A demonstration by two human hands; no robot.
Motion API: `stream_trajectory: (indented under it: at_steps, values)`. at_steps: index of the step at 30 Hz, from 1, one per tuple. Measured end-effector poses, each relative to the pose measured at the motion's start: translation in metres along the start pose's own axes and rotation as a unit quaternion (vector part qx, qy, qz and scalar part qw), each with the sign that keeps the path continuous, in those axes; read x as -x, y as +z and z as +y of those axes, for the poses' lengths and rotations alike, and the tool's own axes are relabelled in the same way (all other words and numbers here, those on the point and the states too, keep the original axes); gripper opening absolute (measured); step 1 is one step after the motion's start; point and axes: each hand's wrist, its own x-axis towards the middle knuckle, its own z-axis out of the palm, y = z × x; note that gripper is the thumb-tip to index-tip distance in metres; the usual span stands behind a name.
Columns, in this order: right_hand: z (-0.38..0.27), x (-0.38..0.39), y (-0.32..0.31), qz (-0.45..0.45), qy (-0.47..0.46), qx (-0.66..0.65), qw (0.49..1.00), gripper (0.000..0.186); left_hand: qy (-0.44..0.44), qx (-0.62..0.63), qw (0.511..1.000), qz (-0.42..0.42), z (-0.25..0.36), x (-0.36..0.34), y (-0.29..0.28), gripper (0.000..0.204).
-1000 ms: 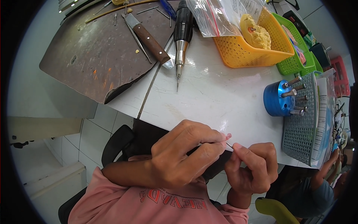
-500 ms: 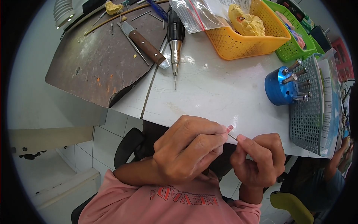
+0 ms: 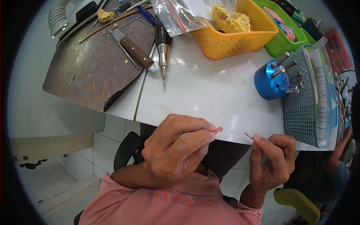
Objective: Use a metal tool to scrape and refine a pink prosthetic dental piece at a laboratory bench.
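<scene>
Near the table's front edge, my left hand (image 3: 178, 146) is closed in a pinch on a small pink piece (image 3: 218, 130), whose tip sticks out past the fingertips. The rest of that piece is hidden by my fingers. To its right, my right hand (image 3: 273, 159) pinches a thin metal bur (image 3: 248, 135) between thumb and forefinger, its end pointing up and left. A gap separates the bur from the pink piece. Beyond my hands, a handpiece (image 3: 163, 50) with a fine tip lies on the white table (image 3: 213, 93).
A brown board (image 3: 71, 80) at left carries a wooden-handled knife (image 3: 137, 52) and several thin tools. A blue bur holder (image 3: 267, 81) stands beside a grey basket (image 3: 300, 112). Behind is an orange basket (image 3: 225, 47) with yellow dental casts (image 3: 239, 23). Another person (image 3: 322, 183) sits at far right.
My right hand has drawn the bur away to the right from the pink piece. My left hand keeps its pinch. The whole view has shifted a little.
</scene>
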Motion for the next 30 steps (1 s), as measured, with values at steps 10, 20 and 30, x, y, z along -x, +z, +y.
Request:
stream_trajectory:
  at_steps: [10,20,30]
  values:
    - [-0.007,-0.006,0.006,-0.04,-0.015,-0.011,0.999,0.028,-0.129,0.005,0.986,-0.109,0.024,-0.02,-0.025,0.047]
    - [-0.014,-0.007,0.002,-0.05,0.019,-0.007,0.999,0.024,-0.253,0.212,0.939,-0.1,0.02,-0.028,-0.036,0.03]
    - [-0.017,-0.018,0.031,0.007,-0.03,-0.165,0.986,0.017,-0.3,0.241,0.914,-0.131,0.016,-0.026,-0.035,0.027]
